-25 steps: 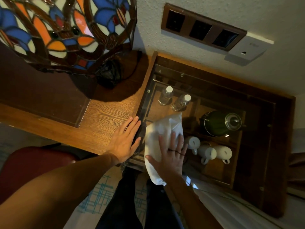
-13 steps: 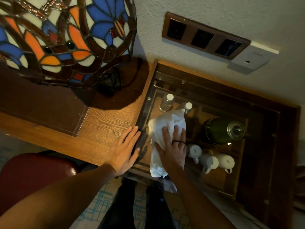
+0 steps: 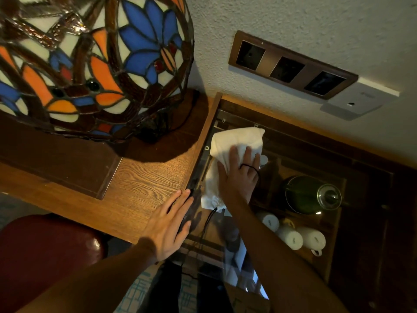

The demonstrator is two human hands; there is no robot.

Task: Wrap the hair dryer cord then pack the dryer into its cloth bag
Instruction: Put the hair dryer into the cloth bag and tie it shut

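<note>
A white cloth bag (image 3: pixel 234 141) lies on the glass top (image 3: pixel 293 154) of a wooden compartment, close to the wall. My right hand (image 3: pixel 239 177) rests flat on the bag with fingers spread, and a thin black drawstring loop crosses its fingers. More black drawstring (image 3: pixel 209 219) trails from the bag's near end. My left hand (image 3: pixel 169 222) lies flat and open on the wooden desk (image 3: pixel 140 184) at the edge of the glass. No hair dryer shows; the bag hides whatever is inside it.
A stained-glass lamp (image 3: pixel 90 64) stands on the desk at left. Under the glass sit a dark green vessel (image 3: pixel 309 195) and white cups (image 3: pixel 291 238). A socket panel (image 3: pixel 291 64) is on the wall. A red seat (image 3: pixel 45 251) is at lower left.
My right hand has slid the cloth bag across the glass away from me, toward the wall, covering the small bottles. My left hand has stayed flat on the desk edge.
</note>
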